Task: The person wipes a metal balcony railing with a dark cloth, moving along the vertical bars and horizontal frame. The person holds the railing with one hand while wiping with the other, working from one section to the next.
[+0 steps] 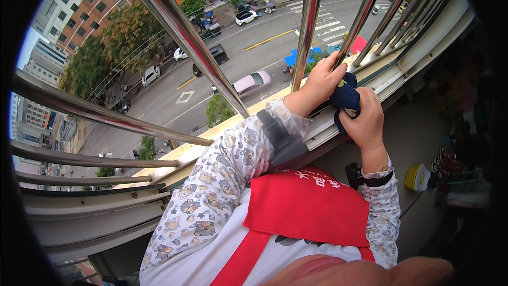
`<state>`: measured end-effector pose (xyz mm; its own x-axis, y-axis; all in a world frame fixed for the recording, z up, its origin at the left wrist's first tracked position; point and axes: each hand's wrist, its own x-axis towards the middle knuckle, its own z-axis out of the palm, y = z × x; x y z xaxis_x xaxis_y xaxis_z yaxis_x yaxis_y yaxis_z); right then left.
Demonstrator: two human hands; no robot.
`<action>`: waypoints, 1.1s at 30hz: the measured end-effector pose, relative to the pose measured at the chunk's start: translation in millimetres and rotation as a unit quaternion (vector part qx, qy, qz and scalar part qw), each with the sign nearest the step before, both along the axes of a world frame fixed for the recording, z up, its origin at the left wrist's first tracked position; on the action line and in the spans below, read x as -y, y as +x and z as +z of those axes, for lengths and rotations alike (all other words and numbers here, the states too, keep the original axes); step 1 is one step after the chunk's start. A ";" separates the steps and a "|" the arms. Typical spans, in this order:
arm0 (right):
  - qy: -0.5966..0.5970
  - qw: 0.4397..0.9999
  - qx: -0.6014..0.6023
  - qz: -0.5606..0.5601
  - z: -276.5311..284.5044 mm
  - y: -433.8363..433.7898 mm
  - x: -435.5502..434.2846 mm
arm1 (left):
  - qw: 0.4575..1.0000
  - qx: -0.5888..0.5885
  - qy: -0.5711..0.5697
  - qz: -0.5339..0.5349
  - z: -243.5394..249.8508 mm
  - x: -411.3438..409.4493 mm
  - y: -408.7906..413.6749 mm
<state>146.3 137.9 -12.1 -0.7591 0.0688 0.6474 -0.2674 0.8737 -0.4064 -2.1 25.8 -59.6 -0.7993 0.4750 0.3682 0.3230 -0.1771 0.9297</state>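
Note:
My left hand (317,81) reaches over the window sill, its fingers and thumb around the lower end of a steel bar (359,18). The thumb lies against a bunched dark blue cloth (344,97). On the inner side of the frame, my right hand (367,117) grips this cloth, fingers on top and thumb underneath. Part of the cloth hangs down over the window track (323,129). The left fingertips are partly hidden behind the bar.
More steel bars (190,43) line the window's outer edge, with a street (238,47) far below. A dark strapped device (281,139) sits on my left forearm. A red apron (305,206) covers my chest. A yellow and white container (416,177) stands lower right.

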 end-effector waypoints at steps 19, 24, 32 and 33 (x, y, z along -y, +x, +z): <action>-0.023 0.998 0.057 -0.026 -1.2 -4.4 -6.4 | 0.998 0.040 0.006 -0.058 1.5 4.6 -7.5; -0.058 0.982 0.035 -0.174 -5.8 -31.2 -68.8 | 0.996 0.057 -0.062 -0.020 4.7 2.3 0.8; 0.014 0.998 0.059 -0.018 4.1 -2.5 -8.6 | 0.997 0.065 -0.003 -0.029 1.5 -1.8 -2.0; 0.012 0.998 0.060 -0.006 3.5 0.2 -2.6 | 0.998 0.060 0.008 -0.026 0.3 -2.2 -3.6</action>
<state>146.5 140.5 -8.6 -0.8303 0.0636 0.5537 -0.2083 0.8860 -0.4142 -5.7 28.0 -59.3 -0.8121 0.5123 0.2794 0.2002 -0.2051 0.9580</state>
